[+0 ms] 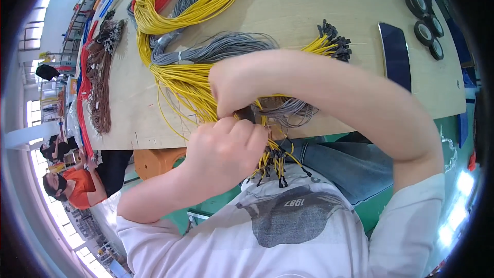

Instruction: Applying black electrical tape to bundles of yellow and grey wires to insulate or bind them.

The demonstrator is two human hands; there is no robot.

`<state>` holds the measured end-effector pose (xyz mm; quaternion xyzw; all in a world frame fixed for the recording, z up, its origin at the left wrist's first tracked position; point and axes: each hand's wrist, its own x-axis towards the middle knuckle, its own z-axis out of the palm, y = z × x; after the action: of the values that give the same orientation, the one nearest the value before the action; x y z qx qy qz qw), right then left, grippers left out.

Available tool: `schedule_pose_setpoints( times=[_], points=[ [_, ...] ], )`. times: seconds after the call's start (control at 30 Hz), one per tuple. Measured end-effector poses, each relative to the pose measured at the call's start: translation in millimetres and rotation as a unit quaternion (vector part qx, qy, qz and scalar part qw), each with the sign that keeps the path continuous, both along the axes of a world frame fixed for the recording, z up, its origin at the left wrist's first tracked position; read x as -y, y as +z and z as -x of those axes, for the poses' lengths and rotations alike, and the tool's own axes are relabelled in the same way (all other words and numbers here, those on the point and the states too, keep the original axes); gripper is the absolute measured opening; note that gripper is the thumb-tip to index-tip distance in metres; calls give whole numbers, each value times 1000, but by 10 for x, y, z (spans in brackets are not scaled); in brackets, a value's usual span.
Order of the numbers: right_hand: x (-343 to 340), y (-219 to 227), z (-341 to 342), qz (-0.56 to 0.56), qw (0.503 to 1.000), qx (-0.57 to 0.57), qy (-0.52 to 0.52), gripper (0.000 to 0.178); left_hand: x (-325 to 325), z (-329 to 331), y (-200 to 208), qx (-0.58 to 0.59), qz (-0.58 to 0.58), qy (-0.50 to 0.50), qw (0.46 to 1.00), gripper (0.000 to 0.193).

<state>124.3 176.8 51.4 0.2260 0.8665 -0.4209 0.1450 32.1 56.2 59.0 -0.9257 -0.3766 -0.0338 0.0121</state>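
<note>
Yellow wires (pixel 175 80), slender, black-tipped, splay around the left hand (pixel 226 144) gripping them; whether the right hand (pixel 232 85) grips is hidden.

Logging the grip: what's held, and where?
Left hand grips yellow wires near their black tips by the shirt; what the right hand holds is hidden.

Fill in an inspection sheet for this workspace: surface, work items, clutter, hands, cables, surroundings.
Surface: pale wooden tabletop, wires spread over its left and middle.
Work items: yellow wire bundle; black connectors beyond the right forearm, others hanging past the near edge.
Clutter: smartphone and black tape rolls at right.
Hands: left hand closed on the bundle; right hand just beyond, fingertips hidden.
Cables: gray wire bundle beside the yellow; red wires and brown wires at left.
Surroundings: co-worker in orange at left; orange stool; green floor.
</note>
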Motion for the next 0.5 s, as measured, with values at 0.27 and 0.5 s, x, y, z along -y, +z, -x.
schedule_pose_setpoints(
  times=[0.27,0.5],
  points=[
    [990,-119,-980,234,821,-325,-406,50,343,18,-217,596,625,365,348,22],
    [1308,-311,-1329,218,821,-360,-385,51,144,-153,-373,578,728,346,129,23]
  ],
)
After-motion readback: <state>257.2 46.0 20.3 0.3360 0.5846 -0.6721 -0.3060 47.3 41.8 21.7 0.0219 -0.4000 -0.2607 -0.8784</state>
